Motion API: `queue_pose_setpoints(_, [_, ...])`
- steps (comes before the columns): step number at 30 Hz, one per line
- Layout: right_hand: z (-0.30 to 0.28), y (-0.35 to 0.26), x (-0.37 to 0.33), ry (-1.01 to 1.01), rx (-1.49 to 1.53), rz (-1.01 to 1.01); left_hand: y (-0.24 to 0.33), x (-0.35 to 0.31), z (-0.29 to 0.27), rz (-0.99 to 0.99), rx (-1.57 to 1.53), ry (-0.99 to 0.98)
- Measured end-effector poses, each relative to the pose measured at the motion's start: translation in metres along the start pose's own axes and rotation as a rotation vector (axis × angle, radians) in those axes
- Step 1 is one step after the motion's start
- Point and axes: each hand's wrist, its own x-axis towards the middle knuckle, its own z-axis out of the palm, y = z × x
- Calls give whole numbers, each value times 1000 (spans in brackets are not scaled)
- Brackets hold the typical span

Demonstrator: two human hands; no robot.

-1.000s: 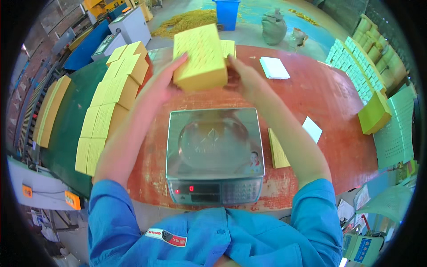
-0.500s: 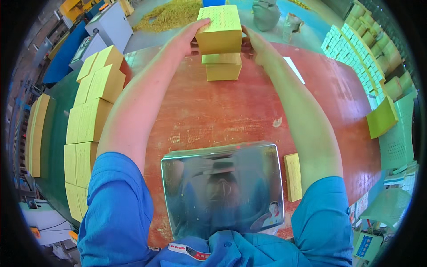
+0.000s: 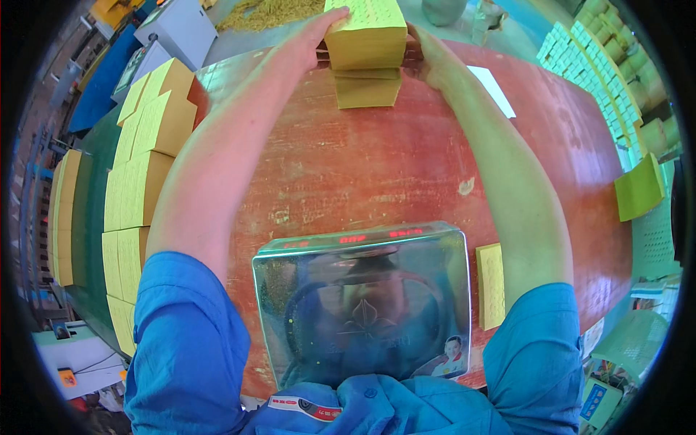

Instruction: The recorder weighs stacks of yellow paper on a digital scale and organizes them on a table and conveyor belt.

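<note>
Both my arms reach to the far edge of the red table. My left hand (image 3: 306, 45) and my right hand (image 3: 433, 59) clasp a thick stack of yellow paper (image 3: 366, 48) from its two sides. My left thumb lies along the stack's top edge; the right fingers are partly hidden by its side. Directly under it is another yellow paper stack (image 3: 367, 90), and the upper one appears to rest on it. Near my body stands a weighing scale (image 3: 362, 312) with a shiny metal top and lit red digits on its far side.
Yellow paper stacks (image 3: 134, 190) line the table's left side. A thin yellow bundle (image 3: 491, 286) lies right of the scale. A white sheet (image 3: 493, 90) is at the far right of the red table (image 3: 348, 174). A grey cabinet (image 3: 176, 32) stands beyond, far left.
The held stack has come down, and the gap above the lower stack has closed. My view has shifted slightly, so the scale's red digits now show.
</note>
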Motion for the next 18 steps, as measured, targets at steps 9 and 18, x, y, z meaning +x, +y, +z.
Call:
queue_pose_setpoints(9, [-4,7,-15,13,45,-33,-13,-2,3,33,204,153])
queue_pose_setpoints(18, [3,3,-19,-68,-5,-63,-5,6,-16,-32,37,68])
